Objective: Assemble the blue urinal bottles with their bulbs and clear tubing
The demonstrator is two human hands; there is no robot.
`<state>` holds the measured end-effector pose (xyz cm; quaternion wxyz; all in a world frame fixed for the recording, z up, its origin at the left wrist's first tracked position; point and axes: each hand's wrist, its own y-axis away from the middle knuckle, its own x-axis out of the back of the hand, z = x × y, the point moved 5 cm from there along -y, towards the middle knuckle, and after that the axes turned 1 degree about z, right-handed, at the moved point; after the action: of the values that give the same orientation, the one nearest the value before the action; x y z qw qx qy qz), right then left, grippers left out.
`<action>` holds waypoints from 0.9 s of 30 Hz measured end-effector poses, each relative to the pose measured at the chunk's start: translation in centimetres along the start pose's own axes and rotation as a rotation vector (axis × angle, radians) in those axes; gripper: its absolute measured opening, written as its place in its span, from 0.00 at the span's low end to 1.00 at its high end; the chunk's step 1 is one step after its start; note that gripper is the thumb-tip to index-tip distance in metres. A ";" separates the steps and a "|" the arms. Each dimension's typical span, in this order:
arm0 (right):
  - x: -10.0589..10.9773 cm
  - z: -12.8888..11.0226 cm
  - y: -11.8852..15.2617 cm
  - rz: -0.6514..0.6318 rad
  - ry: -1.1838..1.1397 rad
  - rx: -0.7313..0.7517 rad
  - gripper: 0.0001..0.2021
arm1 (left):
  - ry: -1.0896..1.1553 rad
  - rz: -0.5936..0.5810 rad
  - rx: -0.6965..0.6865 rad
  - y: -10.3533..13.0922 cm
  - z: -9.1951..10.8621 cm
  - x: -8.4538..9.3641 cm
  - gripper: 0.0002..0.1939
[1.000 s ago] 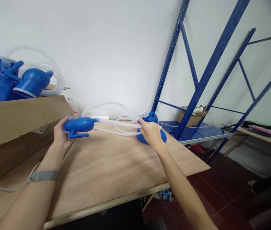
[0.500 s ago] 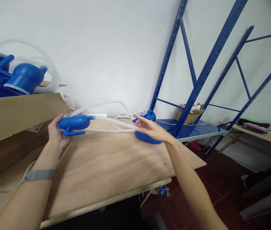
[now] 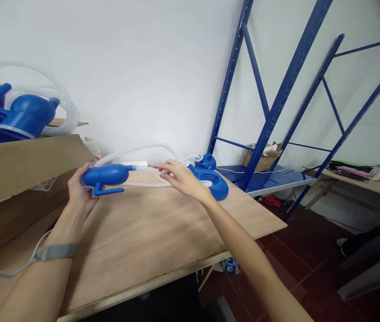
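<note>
My left hand (image 3: 78, 185) is wrapped round the wide end of a blue plastic urinal cup (image 3: 107, 175), held on its side above the table with its bar handle pointing down. From the cup's narrow neck a translucent white hose (image 3: 144, 169) runs right. My right hand (image 3: 179, 176) is over this hose, thumb and fingers apart, the hose passing by the fingertips; firm contact cannot be made out. Just beyond it, a blue bottle with a loop handle (image 3: 219, 190) lies on the table. Behind that is another blue plastic piece (image 3: 206, 162) among hose coils.
A cardboard box (image 3: 32, 154) stands at the left, with several blue cups and hoses (image 3: 30, 112) above its flap. The wooden table (image 3: 149, 237) ends at the front and right. Blue shelving (image 3: 273, 107) rises at the right, bearing a small carton (image 3: 262, 158).
My right hand has moved left along the hose toward the cup, uncovering the blue bottle. My left hand still holds the cup. The view has shifted slightly.
</note>
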<state>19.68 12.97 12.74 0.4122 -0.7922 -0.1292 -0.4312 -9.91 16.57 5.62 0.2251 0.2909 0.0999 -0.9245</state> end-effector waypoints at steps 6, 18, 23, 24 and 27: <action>-2.4 -3.6 -1.6 -0.071 0.476 -0.061 0.21 | -0.024 -0.047 0.017 0.5 -0.4 -0.5 0.18; -0.8 -0.2 -0.7 -0.163 0.794 -0.101 0.23 | -0.227 -0.414 0.006 3.8 -1.4 -4.3 0.26; -0.3 -0.8 -0.4 -0.170 0.806 0.041 0.26 | -0.207 -0.429 -0.007 4.3 -1.2 -4.7 0.27; -0.2 -1.0 -0.5 -0.180 0.806 0.055 0.27 | -0.201 -0.428 -0.005 4.2 -1.1 -4.7 0.27; -0.1 -1.3 -1.0 -0.211 0.807 0.070 0.30 | -0.198 -0.427 -0.004 4.0 -1.0 -4.5 0.27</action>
<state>18.26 12.64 13.56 0.4098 -0.5276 -0.0521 -0.7422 -4.25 15.00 7.16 0.0339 0.1706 0.1383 -0.9750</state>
